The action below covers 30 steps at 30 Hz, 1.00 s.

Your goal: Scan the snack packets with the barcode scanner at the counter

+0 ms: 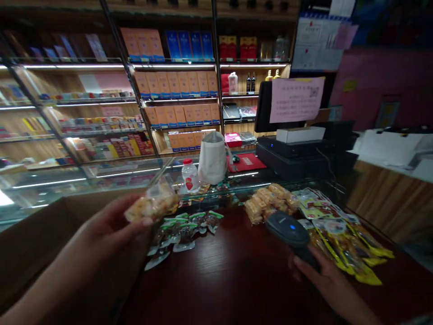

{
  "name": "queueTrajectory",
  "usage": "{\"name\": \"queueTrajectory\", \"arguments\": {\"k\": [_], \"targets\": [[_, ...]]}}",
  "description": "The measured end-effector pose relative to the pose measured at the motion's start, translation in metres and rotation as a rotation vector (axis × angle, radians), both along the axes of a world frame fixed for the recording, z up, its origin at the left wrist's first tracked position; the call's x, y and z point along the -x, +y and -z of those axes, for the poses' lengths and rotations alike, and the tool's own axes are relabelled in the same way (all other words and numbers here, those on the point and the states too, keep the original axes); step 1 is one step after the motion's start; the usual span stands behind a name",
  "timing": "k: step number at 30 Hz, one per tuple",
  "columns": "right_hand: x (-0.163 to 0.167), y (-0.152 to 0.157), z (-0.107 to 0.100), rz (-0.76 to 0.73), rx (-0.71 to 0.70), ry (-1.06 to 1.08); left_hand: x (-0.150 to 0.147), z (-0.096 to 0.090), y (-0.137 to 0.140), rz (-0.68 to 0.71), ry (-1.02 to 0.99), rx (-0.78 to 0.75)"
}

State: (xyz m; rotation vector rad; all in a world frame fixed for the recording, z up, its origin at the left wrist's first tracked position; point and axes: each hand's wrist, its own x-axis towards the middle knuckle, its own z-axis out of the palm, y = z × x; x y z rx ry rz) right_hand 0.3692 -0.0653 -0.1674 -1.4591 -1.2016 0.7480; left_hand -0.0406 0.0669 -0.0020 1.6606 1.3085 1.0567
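My left hand (118,225) is closed round a clear snack packet (152,205) with pale, lumpy contents. It holds the packet above the edge of an open cardboard box (77,203) on the left. A dark barcode scanner (289,230) with a lit blue spot is in my right hand (318,266), its head pointing away from me. Just beyond the scanner lies a pile of light-brown wrapped snacks (269,203). Small green-and-clear packets (186,225) lie in a group between the hands. To the right of the scanner are yellow-edged packets (341,239).
On the glass counter stand a red-capped plastic bottle (190,176) and a white bag (212,160). A monitor (267,106) with a paper sheet on it stands at the back right. Shelves of boxed goods (176,85) line the wall. The dark red tabletop (216,275) is nearest me.
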Motion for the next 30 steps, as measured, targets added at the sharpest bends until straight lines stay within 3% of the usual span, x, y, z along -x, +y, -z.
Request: {"name": "queueTrajectory", "arguments": {"k": [2, 5, 8, 10, 16, 20, 30], "targets": [[0.005, 0.003, 0.006, -0.009, 0.007, 0.086, -0.051, 0.037, -0.022, -0.014, -0.172, 0.036], [0.011, 0.004, 0.019, -0.015, 0.010, 0.158, -0.112, 0.098, -0.032, -0.020, -0.406, 0.131], [0.018, 0.004, 0.031, -0.001, 0.008, 0.209, -0.146, 0.145, -0.025, -0.058, -0.503, 0.150], [0.021, 0.002, 0.037, 0.007, 0.006, 0.231, -0.158, 0.164, -0.019, -0.077, -0.520, 0.175], [0.030, -0.003, 0.046, 0.037, 0.054, 0.242, -0.174, 0.189, -0.013, -0.120, -0.679, 0.222], [0.037, -0.005, 0.044, -0.008, 0.086, 0.237, -0.174, 0.197, -0.010, -0.116, -0.632, 0.235], [0.045, -0.013, 0.029, -0.124, 0.130, -0.016, -0.163, 0.199, -0.009, -0.168, -0.527, 0.026]]}}
